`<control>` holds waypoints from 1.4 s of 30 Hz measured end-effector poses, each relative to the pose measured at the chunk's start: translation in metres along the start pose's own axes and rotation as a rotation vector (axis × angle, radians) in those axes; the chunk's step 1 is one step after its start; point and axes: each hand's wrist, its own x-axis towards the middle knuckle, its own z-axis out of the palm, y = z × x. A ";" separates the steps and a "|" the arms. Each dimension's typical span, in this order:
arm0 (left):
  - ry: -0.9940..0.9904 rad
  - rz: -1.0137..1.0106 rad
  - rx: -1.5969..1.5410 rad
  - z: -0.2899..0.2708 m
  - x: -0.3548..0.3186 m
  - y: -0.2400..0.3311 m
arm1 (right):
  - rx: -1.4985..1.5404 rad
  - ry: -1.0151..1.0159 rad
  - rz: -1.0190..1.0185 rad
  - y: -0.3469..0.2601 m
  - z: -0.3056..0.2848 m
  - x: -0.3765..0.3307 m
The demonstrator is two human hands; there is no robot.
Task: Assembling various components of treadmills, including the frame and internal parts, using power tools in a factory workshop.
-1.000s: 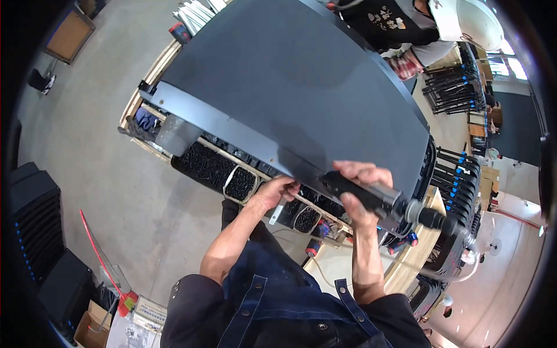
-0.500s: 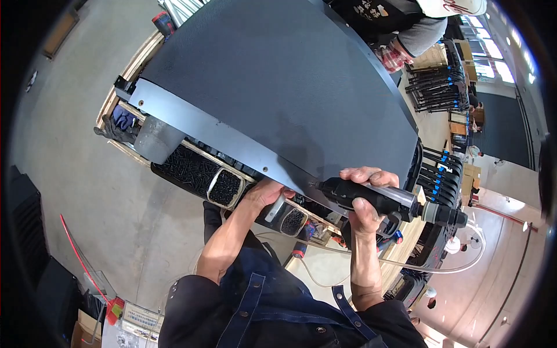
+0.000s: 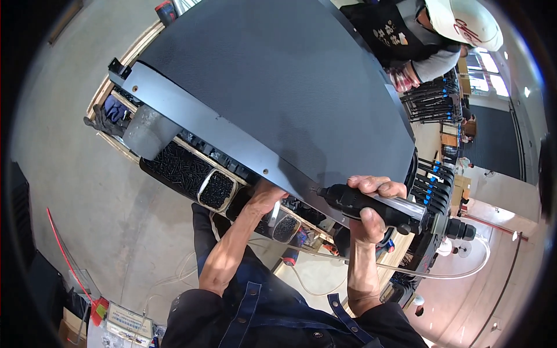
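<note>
Your right hand (image 3: 371,203) is closed around the black power screwdriver (image 3: 371,204), and its tip sits against the grey metal rail (image 3: 214,132) at the near edge of the big dark panel (image 3: 278,81). Your left hand (image 3: 264,197) reaches under this edge; the fingers are hidden by the rail, so you cannot tell if they hold something.

As far as I can judge, the fastening along the rail is only partly done: two small screw points show further left on the rail, but whether they are filled is too small to tell.

Just below the rail stand trays of black screws (image 3: 183,171), with a small tub of screws (image 3: 216,190) beside them. A thin air hose (image 3: 406,269) hangs near your right forearm and could catch. Across the panel another person (image 3: 418,40) in a white cap is working.
</note>
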 end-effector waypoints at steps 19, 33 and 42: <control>-0.017 0.110 0.168 -0.007 -0.006 -0.002 | 0.081 -0.244 -0.007 0.005 -0.018 0.005; 0.062 0.124 0.110 -0.004 0.000 -0.011 | 0.087 -0.299 -0.031 0.008 -0.022 0.010; 0.355 0.438 -0.022 0.008 0.009 -0.048 | 0.159 -0.254 0.066 0.005 -0.013 0.002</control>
